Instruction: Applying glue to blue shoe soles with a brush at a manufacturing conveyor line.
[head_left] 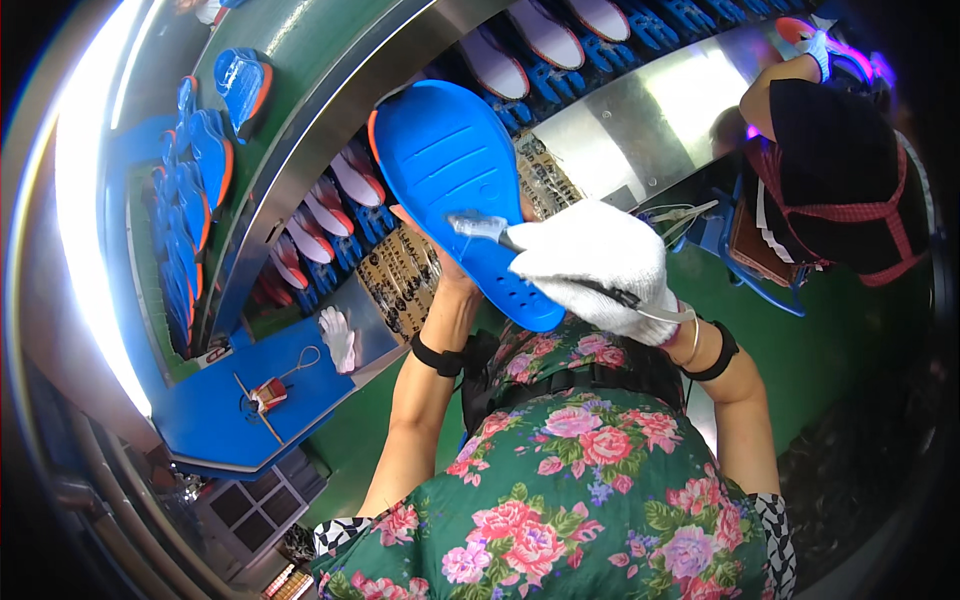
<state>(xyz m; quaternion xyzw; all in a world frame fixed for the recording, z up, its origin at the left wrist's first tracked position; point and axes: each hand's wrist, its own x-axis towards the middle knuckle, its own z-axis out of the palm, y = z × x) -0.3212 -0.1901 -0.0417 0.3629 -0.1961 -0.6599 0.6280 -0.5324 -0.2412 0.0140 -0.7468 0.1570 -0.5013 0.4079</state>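
A blue shoe sole (455, 160) with an orange edge at its far left side is held up in front of me, its ridged inner face toward me. My bare left hand (450, 268) grips it from below, mostly hidden behind it, with fingers showing at the edges. In a white knitted glove, my right hand (595, 265) is closed round the handle of a small brush (478, 226). The brush's pale, wet-looking head is over the middle of the sole and seems to touch it.
A green belt (290, 60) at the left carries several blue soles (205, 160). Beyond a metal rail, white-lined shoe uppers (495, 65) stand among blue parts. A blue side table (220, 420) holds a red-wrapped item; a pale glove (340, 338) lies nearby. A co-worker (840, 170) works at right.
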